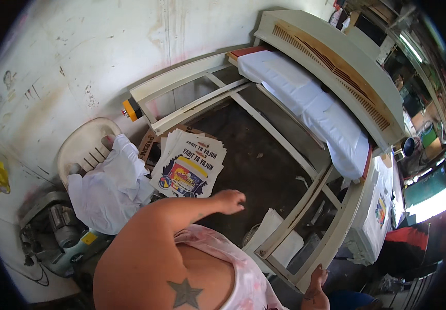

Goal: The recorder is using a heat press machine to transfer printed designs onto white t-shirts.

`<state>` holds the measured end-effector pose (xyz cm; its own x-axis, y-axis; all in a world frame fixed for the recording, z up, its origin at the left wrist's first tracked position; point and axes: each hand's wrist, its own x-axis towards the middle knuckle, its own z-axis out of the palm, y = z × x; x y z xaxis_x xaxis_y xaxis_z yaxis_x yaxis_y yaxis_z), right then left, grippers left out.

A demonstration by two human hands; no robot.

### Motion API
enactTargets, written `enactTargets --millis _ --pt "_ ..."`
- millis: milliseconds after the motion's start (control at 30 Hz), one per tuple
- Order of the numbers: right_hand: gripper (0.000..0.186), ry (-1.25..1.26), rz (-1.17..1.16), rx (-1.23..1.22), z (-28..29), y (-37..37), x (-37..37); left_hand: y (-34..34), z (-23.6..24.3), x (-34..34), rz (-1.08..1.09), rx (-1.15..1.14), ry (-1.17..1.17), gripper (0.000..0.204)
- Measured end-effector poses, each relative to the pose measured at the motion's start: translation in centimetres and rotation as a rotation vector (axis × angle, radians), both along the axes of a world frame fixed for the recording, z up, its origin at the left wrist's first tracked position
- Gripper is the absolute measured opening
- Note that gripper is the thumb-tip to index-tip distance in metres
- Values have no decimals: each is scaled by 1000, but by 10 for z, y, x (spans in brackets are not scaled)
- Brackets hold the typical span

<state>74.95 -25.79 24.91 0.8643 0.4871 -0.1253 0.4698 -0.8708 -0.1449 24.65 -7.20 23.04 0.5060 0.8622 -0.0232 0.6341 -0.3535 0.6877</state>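
Note:
My left hand [231, 201] is in front of my body with its fingers curled in; nothing shows in it. Nearest to it lies a stack of printed white sheets [186, 164] with colourful designs and mirrored lettering. Down at the right, my right hand [317, 281] is beside the near end of a cream metal frame [331, 227]; its fingers are small in view and partly hidden. That frame reaches out from a large machine with a slotted hood [331, 64]. A white cloth [300, 98] covers the bed under the hood.
White cloth [112, 186] is heaped over a cream plastic chair [86, 142] on the left. A motor unit [65, 227] with cables stands by the wall. A yellow box [130, 110] sits on the frame's corner. Plain white sheets [269, 230] lie low near the frame.

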Motion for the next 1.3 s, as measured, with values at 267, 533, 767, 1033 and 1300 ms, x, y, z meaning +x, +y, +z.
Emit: enactTargets --millis 267,533,767,1033,1300 --pt "54 -438 83 103 -9 47 -60 1 -55 -269 559 -80 32 25" --pt "18 456 480 778 1 204 -365 -16 -75 -436 688 -208 224 23" --pt "22 636 621 660 76 306 -461 54 -75 -515 1019 -196 77 38" --pt "19 873 522 736 52 297 -479 136 -14 -509 1500 -297 -872 68" --pt "16 843 423 446 38 217 -520 129 -2 -494 1344 -375 -1110 63"
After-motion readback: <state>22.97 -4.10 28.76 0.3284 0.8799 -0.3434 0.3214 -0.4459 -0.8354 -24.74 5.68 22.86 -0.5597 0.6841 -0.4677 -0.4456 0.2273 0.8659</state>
